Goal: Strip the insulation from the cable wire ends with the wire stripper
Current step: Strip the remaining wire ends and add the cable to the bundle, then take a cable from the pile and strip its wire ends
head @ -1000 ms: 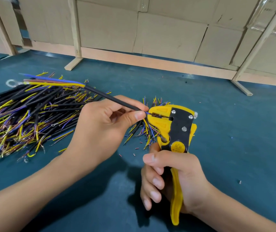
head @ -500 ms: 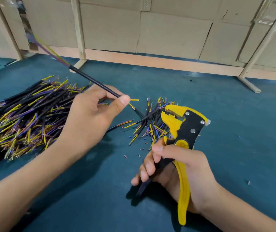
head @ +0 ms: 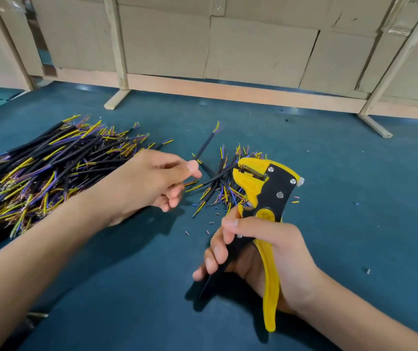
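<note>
My left hand (head: 152, 183) pinches the lower end of a black cable (head: 204, 146) between thumb and forefinger. The cable slants up to the right, with yellow and purple wire ends at its top. My right hand (head: 276, 252) grips the yellow and black wire stripper (head: 271, 188) by its handles, which are spread apart. The stripper's jaws point left, over a small heap of cables (head: 224, 183), and hold no wire. The cable's tip is well clear of the jaws, up and to their left.
A big pile of black cables (head: 50, 168) with yellow and purple ends covers the teal table (head: 354, 198) at the left. Short bits of cut insulation (head: 211, 222) lie scattered near the stripper. A wooden frame with cardboard panels (head: 253, 89) closes off the back.
My left hand pulled the cable out of the stripper's jaws and swung it round, so its end now points up and right. The stripper's handles have spread open.
</note>
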`<action>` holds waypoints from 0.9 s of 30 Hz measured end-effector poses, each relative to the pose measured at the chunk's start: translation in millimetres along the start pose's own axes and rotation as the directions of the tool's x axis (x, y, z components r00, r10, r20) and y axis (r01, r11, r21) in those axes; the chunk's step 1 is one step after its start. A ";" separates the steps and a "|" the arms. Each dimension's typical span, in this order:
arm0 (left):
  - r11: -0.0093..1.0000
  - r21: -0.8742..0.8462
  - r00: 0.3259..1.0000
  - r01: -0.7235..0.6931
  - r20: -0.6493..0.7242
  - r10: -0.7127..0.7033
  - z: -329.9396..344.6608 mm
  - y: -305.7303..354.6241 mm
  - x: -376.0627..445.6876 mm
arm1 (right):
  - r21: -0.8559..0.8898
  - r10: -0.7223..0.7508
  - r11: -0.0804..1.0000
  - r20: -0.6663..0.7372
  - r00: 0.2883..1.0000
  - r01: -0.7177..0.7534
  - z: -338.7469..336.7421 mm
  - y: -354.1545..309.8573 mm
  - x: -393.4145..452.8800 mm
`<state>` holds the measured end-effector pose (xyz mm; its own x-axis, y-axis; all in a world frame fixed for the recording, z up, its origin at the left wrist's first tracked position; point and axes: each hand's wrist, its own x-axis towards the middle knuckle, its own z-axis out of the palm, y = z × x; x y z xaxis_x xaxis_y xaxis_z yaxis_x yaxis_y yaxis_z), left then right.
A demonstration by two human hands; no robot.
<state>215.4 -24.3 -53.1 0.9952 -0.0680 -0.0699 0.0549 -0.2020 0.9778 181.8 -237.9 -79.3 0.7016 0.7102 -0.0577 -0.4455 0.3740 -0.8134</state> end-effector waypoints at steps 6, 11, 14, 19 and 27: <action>0.639 0.767 0.982 -0.047 -0.081 0.169 31.8 14.4 21.6 | -0.014 -0.010 1.000 0.006 1.000 0.011 -0.4 2.6 -2.5; 0.305 0.948 0.986 0.091 -0.129 0.108 6.0 8.5 15.5 | 0.004 -0.004 1.000 0.017 1.000 0.004 0.7 1.6 -2.7; 0.333 0.935 0.993 0.119 -0.107 -0.055 -11.6 1.0 5.4 | 0.015 0.002 1.000 0.022 1.000 -0.003 0.2 2.2 -1.7; 0.356 0.926 0.984 0.126 -0.163 0.074 -2.9 0.3 -1.7 | 0.034 -0.013 0.999 0.012 1.000 0.013 -1.4 1.0 -2.8; 0.932 -0.363 0.993 0.029 0.119 0.015 5.7 33.8 -14.6 | 0.074 -0.031 0.997 -0.002 1.000 0.031 -0.8 1.5 -4.4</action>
<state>202.2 -35.7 -20.2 0.9792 -0.1872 -0.0780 0.1094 0.1640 0.9804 178.5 -241.0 -80.7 0.7160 0.6973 -0.0339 -0.4638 0.4388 -0.7696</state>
